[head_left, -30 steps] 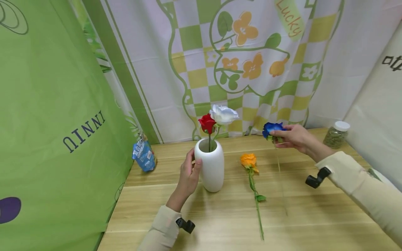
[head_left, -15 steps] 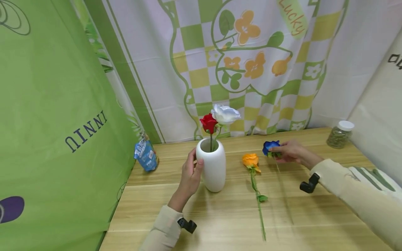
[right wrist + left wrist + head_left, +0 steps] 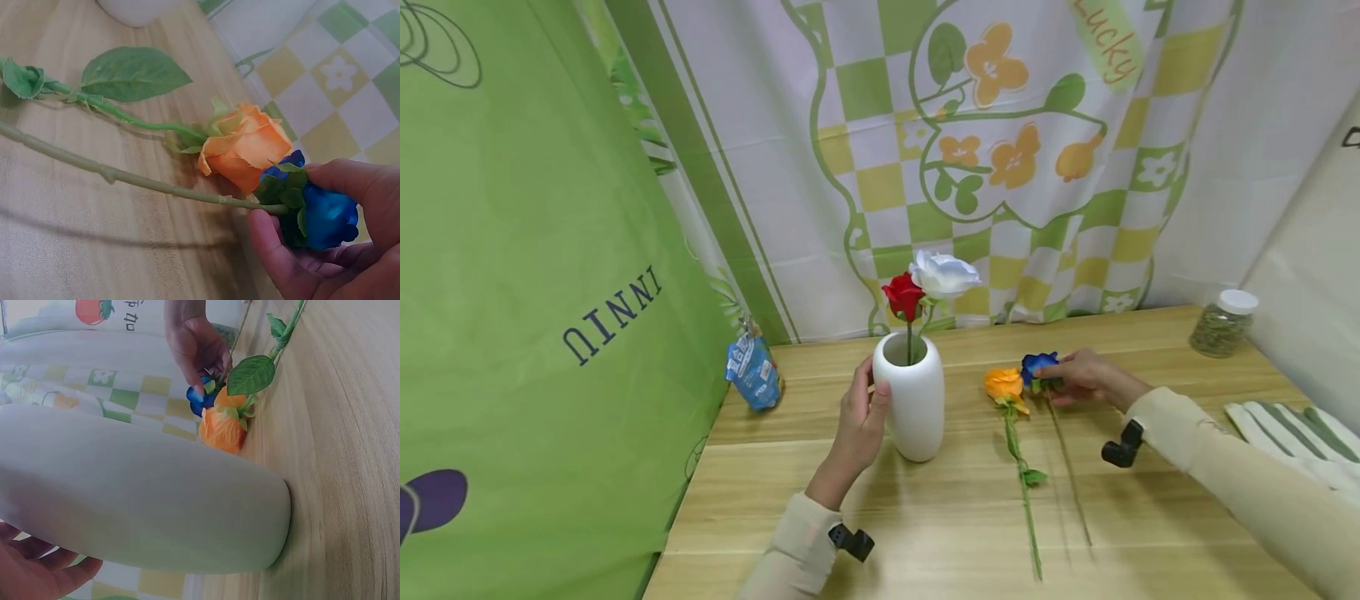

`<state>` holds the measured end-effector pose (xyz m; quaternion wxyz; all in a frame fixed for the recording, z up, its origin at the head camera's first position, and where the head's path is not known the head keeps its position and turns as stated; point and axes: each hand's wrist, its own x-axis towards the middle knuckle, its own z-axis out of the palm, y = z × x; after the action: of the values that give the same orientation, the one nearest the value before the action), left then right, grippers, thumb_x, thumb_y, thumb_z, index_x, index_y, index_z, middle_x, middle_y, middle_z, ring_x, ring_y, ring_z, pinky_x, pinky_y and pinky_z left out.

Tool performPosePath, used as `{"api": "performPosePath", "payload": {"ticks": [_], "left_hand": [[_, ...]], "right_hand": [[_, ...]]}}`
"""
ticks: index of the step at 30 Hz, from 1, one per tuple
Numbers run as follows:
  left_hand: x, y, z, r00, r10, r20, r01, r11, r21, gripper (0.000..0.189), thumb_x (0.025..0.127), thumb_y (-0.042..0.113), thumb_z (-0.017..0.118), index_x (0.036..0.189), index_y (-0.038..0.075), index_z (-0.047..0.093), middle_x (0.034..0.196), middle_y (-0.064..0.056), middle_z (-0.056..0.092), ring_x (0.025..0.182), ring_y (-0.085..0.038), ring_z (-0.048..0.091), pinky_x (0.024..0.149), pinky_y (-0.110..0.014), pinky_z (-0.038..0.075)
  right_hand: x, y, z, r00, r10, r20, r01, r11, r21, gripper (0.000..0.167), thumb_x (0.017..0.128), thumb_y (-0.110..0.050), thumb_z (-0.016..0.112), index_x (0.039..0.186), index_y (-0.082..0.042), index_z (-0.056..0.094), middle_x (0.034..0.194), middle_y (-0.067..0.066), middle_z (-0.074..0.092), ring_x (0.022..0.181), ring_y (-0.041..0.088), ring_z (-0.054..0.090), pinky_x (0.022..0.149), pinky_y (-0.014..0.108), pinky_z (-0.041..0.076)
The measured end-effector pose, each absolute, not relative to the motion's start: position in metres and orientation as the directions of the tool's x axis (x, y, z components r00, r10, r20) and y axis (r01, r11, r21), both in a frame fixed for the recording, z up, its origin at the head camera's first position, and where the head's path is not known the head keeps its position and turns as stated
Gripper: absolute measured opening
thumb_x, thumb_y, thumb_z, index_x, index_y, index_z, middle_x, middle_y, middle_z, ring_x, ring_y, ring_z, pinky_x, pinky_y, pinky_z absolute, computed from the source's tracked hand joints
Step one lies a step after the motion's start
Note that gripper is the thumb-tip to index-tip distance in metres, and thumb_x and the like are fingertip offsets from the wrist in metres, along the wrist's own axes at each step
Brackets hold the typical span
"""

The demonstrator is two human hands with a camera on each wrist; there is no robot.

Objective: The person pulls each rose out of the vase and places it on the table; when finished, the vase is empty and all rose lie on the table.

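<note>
My left hand (image 3: 861,421) grips the side of a white vase (image 3: 916,408), thumb at the front near the rim. The vase stands upright, holding a red rose (image 3: 903,297) and a white rose (image 3: 945,275). At the right, my right hand (image 3: 1086,379) pinches a blue rose (image 3: 1038,367) at its bloom. Its bare stem (image 3: 144,181) slants toward the front, just above the table in the right wrist view. Beside it lies an orange rose (image 3: 1004,386) with a leafy green stem; the two blooms are close together, the blue one partly covering the orange in the right wrist view.
A blue pouch (image 3: 754,373) stands at the back left of the wooden table (image 3: 955,533). At the back right is a lidded jar (image 3: 1223,325) with dried green contents. Striped gloves or cloth (image 3: 1292,437) lie beyond my right sleeve. A patterned curtain (image 3: 865,167) hangs behind.
My right hand has lowered the blue rose toward the table and moved it left, beside the orange rose. My left hand has kept its grip on the vase.
</note>
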<state>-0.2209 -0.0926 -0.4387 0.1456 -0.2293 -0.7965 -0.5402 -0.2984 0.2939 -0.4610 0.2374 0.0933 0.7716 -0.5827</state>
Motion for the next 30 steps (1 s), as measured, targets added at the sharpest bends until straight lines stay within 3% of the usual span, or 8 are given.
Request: {"api": "performPosePath", "payload": {"ticks": [10, 19, 25, 30], "left_hand": [[-0.222, -0.093, -0.438, -0.845, 0.209, 0.492, 0.534, 0.298, 0.791, 0.045, 0.109, 0.028, 0.039, 0.151, 0.013, 0.036, 0.141, -0.012, 0.057, 0.130, -0.025, 0.056, 0.101, -0.046, 0.053], [-0.222, -0.092, -0.440, -0.860, 0.205, 0.466, 0.509, 0.302, 0.806, 0.044, 0.108, 0.027, 0.040, 0.150, 0.013, 0.037, 0.140, -0.011, 0.057, 0.130, -0.024, 0.056, 0.101, -0.048, 0.053], [-0.221, -0.092, -0.440, -0.865, 0.204, 0.458, 0.500, 0.305, 0.810, 0.044, 0.108, 0.026, 0.040, 0.151, 0.015, 0.036, 0.142, -0.010, 0.057, 0.129, -0.025, 0.057, 0.099, -0.047, 0.053], [-0.221, -0.092, -0.440, -0.863, 0.201, 0.464, 0.505, 0.310, 0.805, 0.046, 0.109, 0.031, 0.039, 0.152, 0.016, 0.035, 0.143, -0.009, 0.056, 0.126, -0.026, 0.058, 0.096, -0.046, 0.054]], "right_hand": [[-0.303, 0.287, -0.468, -0.866, -0.121, -0.485, 0.419, 0.352, -0.837, 0.031, 0.094, -0.022, 0.069, 0.081, -0.011, 0.043, 0.052, -0.010, 0.034, 0.052, 0.007, 0.061, 0.073, 0.035, 0.063], [-0.298, 0.285, -0.470, -0.859, -0.122, -0.497, 0.421, 0.384, -0.822, 0.028, 0.097, -0.027, 0.065, 0.091, -0.006, 0.046, 0.059, -0.002, 0.051, 0.057, 0.011, 0.068, 0.065, 0.030, 0.062], [-0.292, 0.282, -0.471, -0.865, -0.095, -0.492, 0.404, 0.448, -0.797, 0.049, 0.097, -0.038, 0.064, 0.115, 0.003, 0.043, 0.062, 0.004, 0.064, 0.056, 0.013, 0.069, 0.062, 0.033, 0.062], [-0.288, 0.280, -0.470, -0.873, -0.111, -0.475, 0.368, 0.489, -0.790, 0.047, 0.098, -0.039, 0.062, 0.111, 0.004, 0.046, 0.063, 0.006, 0.066, 0.055, 0.015, 0.069, 0.063, 0.035, 0.062]]}}
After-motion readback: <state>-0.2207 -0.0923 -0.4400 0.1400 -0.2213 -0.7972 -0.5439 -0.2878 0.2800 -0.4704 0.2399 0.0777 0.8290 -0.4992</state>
